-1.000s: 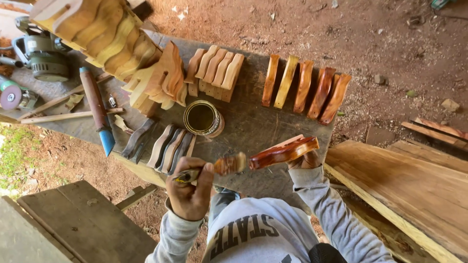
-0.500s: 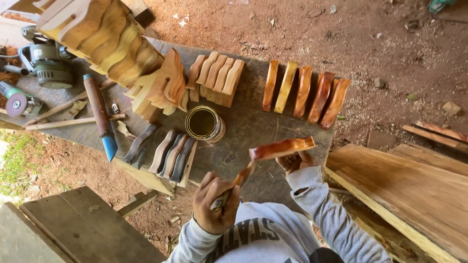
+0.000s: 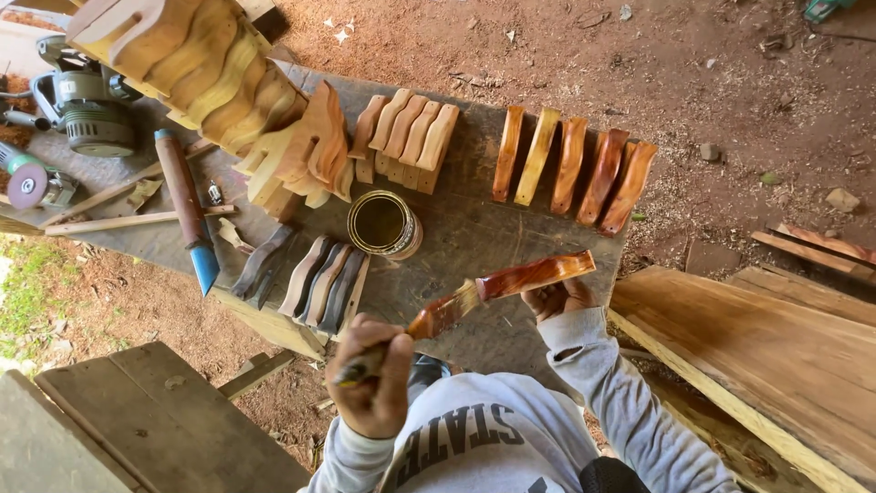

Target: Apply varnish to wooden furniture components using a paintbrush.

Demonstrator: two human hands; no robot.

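My left hand [image 3: 370, 388] grips a paintbrush [image 3: 429, 321] by its handle. The bristles rest on the left end of a curved, glossy reddish wooden piece [image 3: 538, 274]. My right hand [image 3: 561, 297] holds that piece from below, above the grey worktable [image 3: 465, 237]. An open round can [image 3: 381, 224] with dark liquid stands on the table just beyond the brush.
Several glossy reddish pieces [image 3: 570, 169] lie in a row at the far right, pale bare ones [image 3: 406, 132] beside them, dark ones [image 3: 319, 278] near the can. Stacked curved wood [image 3: 192, 64], a power tool [image 3: 78, 100] and a blue-tipped tool [image 3: 187, 205] sit left. Planks [image 3: 766, 347] lie right.
My left hand drew the brush along the wooden piece and came slightly nearer my body. The bristles now sit at the piece's left end. My right hand kept its hold.
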